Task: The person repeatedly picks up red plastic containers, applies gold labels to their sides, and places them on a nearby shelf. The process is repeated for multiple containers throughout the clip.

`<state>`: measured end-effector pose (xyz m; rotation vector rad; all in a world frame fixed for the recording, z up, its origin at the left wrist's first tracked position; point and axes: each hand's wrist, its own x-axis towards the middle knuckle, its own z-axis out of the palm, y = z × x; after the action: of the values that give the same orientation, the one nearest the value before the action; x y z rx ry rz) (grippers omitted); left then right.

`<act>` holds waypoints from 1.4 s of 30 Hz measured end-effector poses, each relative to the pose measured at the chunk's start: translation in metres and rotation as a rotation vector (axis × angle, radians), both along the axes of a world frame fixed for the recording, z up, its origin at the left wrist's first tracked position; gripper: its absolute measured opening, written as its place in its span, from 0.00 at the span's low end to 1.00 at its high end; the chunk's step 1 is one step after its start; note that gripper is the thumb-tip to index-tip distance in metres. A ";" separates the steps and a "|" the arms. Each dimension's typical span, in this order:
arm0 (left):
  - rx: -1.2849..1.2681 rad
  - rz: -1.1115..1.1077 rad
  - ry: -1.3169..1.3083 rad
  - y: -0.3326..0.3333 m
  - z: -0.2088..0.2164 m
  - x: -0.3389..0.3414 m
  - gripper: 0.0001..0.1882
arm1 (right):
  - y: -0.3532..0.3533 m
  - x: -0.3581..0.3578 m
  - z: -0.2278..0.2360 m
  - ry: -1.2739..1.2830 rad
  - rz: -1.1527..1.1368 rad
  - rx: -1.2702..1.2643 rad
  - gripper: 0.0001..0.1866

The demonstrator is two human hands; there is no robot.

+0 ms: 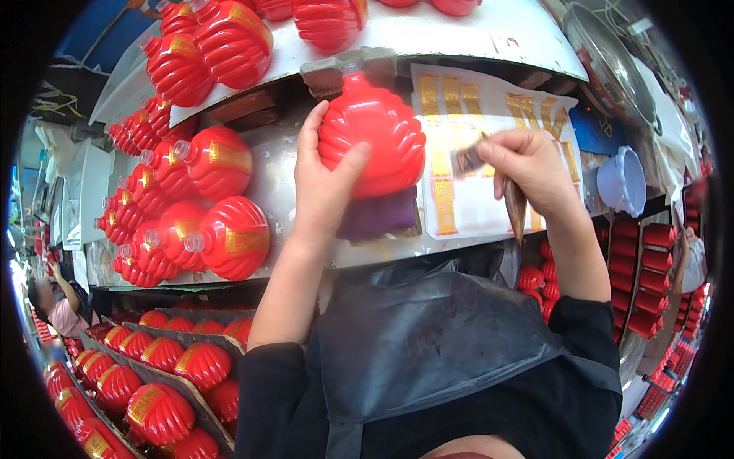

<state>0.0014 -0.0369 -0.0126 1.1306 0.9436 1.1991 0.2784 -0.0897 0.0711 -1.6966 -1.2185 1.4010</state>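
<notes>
My left hand grips the side of a red ribbed bottle. Its neck points away from me, beside a grey block, and no gold label shows on its facing side. Below the bottle lies a dark purple pad. My right hand is closed around a brush with a brown wooden handle. The brush's dark, blurred end sits over a white sheet bearing several gold label strips. At the left of the bench lie several red bottles with gold labels.
More red bottles rest on a white raised shelf along the far side. A pale blue bucket is at the right. Crates of red bottles fill the lower left, where another person is visible. Red goods are stacked at right.
</notes>
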 end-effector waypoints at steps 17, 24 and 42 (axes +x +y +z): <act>0.173 0.083 0.424 0.042 0.018 0.001 0.32 | 0.010 -0.092 -0.019 -1.202 0.623 1.238 0.15; 0.396 0.097 0.430 0.035 0.015 -0.007 0.29 | 0.010 -0.083 -0.014 -0.849 0.509 1.146 0.18; 0.548 -0.042 0.657 0.026 0.002 -0.016 0.36 | 0.063 -0.065 -0.032 -0.299 0.277 0.575 0.30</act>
<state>-0.0148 -0.0105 -0.0107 2.0533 1.0889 1.0930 0.2136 -0.0264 0.0389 -1.3878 -1.8674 0.8246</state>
